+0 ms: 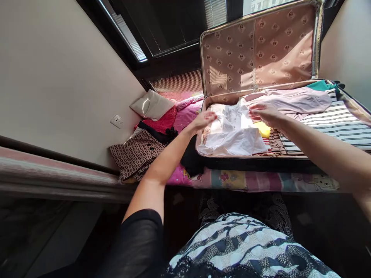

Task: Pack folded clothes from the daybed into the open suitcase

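Observation:
A white garment (236, 131) lies loosely spread in the left part of an open suitcase (204, 101), its front part hanging near the rim. My left hand (205, 119) hovers at the garment's left edge with the fingers stretched out, holding nothing that I can see. Over the garment's right side is my right hand (265, 114), fingers apart and pointing left. Close to that hand lie a pale pink garment (292, 101) and a small yellow cloth (262, 129). Striped clothing (330, 127) fills the right part of the suitcase.
The suitcase's patterned lid (240, 58) stands raised against the window side. A brown patterned garment (139, 152), a red cloth (165, 119) and a cream cushion (152, 105) lie to the left. A wall socket (117, 121) is beside them. Colourful bedding (232, 180) runs underneath.

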The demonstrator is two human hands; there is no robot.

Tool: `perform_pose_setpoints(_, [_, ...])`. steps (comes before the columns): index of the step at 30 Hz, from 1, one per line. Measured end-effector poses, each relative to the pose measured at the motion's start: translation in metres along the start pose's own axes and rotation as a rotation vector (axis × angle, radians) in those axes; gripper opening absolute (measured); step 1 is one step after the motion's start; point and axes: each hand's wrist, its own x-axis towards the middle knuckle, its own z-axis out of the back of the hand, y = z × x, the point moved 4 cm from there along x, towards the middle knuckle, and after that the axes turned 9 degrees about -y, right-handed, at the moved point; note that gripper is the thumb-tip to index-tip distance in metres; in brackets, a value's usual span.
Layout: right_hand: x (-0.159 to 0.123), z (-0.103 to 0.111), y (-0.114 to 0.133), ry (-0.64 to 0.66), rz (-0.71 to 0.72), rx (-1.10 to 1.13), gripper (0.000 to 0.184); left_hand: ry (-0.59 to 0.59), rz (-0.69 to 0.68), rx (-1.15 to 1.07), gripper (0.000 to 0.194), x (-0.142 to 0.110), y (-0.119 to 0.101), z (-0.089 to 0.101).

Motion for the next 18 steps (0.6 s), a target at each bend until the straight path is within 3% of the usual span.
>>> perform_pose_setpoints(3, [-0.034,0.009,-0.015,0.329,0.305,-0.48,0.023,0.339,-0.152,0.493,0.063,-0.048,0.026,0.006])
perform_pose_setpoints(5, [-0.057,0.012,-0.021,0.536,0.592,-0.7,0.029,0.436,-0.208,0.72,0.06,-0.071,0.035,0.01])
perform_pose_setpoints(8, [-0.076,0.011,-0.023,0.623,0.998,-0.884,0.046,0.506,-0.246,0.927,0.03,-0.082,0.033,0.002])
perform_pose_setpoints(10, [-0.078,0.005,-0.026,0.649,1.156,-0.949,0.048,0.586,-0.301,1.0,0.016,-0.079,0.025,-0.01])
perform_pose_setpoints(14, [-0.076,-0.011,-0.035,0.742,1.221,-0.938,0.03,0.69,-0.335,0.994,0.006,-0.063,0.009,-0.021])
perform_pose_setpoints(15, [-0.074,-0.014,-0.036,0.745,1.194,-0.915,0.027,0.7,-0.318,0.942,0.002,-0.057,0.005,-0.019])
perform_pose_setpoints(18, [-0.064,-0.016,-0.031,0.735,0.984,-0.799,0.028,0.757,-0.175,0.608,0.014,-0.03,-0.009,-0.01])
